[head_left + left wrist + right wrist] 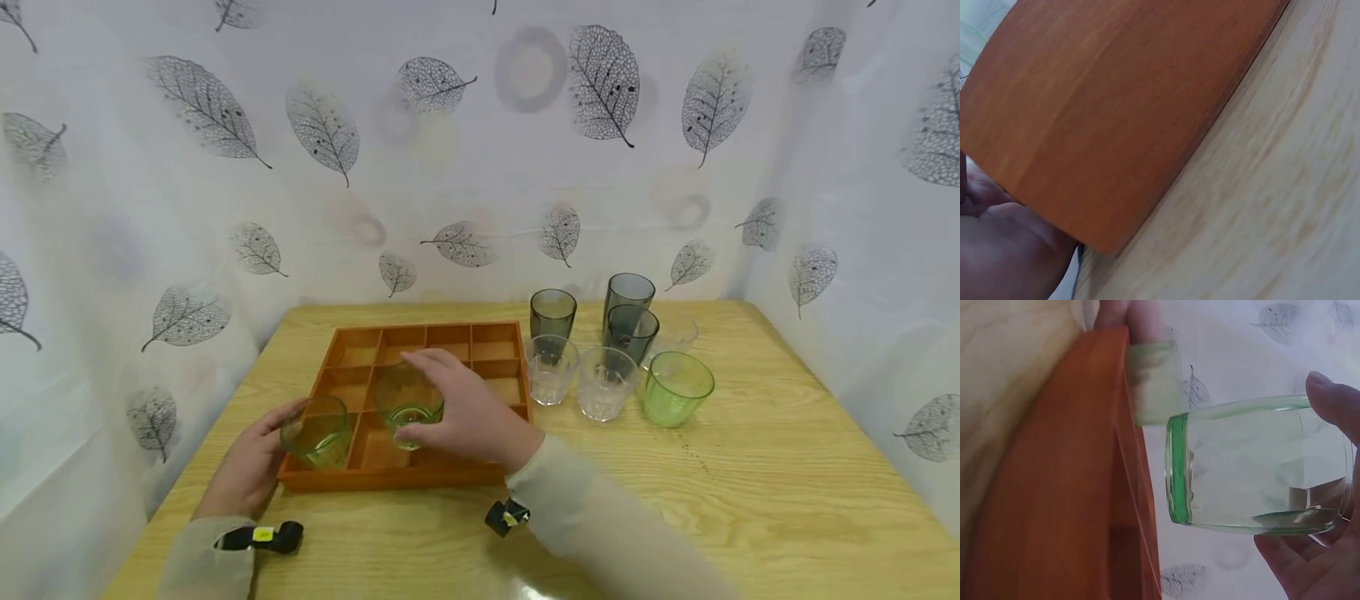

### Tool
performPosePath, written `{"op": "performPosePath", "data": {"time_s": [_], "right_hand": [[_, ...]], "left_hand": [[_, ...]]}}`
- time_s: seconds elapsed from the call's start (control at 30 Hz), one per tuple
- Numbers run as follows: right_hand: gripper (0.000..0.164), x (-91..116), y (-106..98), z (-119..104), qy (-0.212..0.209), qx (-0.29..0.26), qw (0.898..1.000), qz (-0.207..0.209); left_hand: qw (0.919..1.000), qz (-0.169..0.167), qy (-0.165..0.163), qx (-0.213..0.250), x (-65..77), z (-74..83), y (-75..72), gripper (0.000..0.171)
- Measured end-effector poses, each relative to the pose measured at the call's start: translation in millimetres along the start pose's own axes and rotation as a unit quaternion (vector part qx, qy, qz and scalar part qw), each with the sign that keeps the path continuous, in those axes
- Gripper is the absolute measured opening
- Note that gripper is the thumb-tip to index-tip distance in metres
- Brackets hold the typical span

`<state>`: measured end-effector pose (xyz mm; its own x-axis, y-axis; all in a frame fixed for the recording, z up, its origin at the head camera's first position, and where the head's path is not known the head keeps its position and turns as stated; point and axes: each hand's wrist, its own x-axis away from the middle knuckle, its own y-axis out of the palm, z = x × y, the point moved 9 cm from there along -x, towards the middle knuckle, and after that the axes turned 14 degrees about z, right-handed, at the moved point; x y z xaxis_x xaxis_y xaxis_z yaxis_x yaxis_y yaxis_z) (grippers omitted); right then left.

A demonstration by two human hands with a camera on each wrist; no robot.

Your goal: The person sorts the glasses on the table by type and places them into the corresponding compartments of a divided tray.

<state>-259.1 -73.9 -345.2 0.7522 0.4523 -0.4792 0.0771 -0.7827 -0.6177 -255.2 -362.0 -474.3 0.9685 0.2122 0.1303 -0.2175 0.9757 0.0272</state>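
My right hand point(480, 408) grips a clear green glass point(1254, 469) by its upper part, thumb on one side and fingers on the other. This glass is held base down above the brown wooden tray point(405, 478), with its base clear of the tray's rim in the right wrist view. At the tray's front left corner, my left hand point(251, 462) holds a second green glass point(321, 442), its fingers round the left side. That glass stands partly above the rim at the front left compartment. In the left wrist view, the tray's side wall point(1116, 119) hides most of the left hand.
Right of the tray stand several dark grey glasses point(552, 312), several clear glasses point(604, 392) and another green glass point(675, 396). The divided tray lies on a light wood table point(780, 475). A leaf-patterned curtain point(480, 167) surrounds the table's back and sides.
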Motion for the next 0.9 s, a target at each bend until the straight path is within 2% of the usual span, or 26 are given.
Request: {"op": "performPosePath", "data": {"time_s": [0.2,0.4,0.6,0.9], "right_hand": [[0.092,-2.6,31.0,-7.4,0.005,-0.02,1.0,0.001],[0.094,9.1,55.0,1.4,0.026,-0.015,1.0,-0.005],[0.098,16.8,65.0,1.7,-0.009,0.033,0.999,-0.008],[0.093,24.2,74.5,3.9,-0.007,0.064,0.998,-0.026]], "left_hand": [[1.0,0.001,0.0,-0.005,-2.1,1.0,0.8,0.054],[0.9991,0.005,-0.04,-0.014,-0.8,-5.8,0.2,0.065],[0.9993,0.007,-0.036,0.007,0.2,-5.6,-0.7,0.055],[0.9996,0.007,-0.026,0.009,1.4,-2.4,1.0,0.047]]}}
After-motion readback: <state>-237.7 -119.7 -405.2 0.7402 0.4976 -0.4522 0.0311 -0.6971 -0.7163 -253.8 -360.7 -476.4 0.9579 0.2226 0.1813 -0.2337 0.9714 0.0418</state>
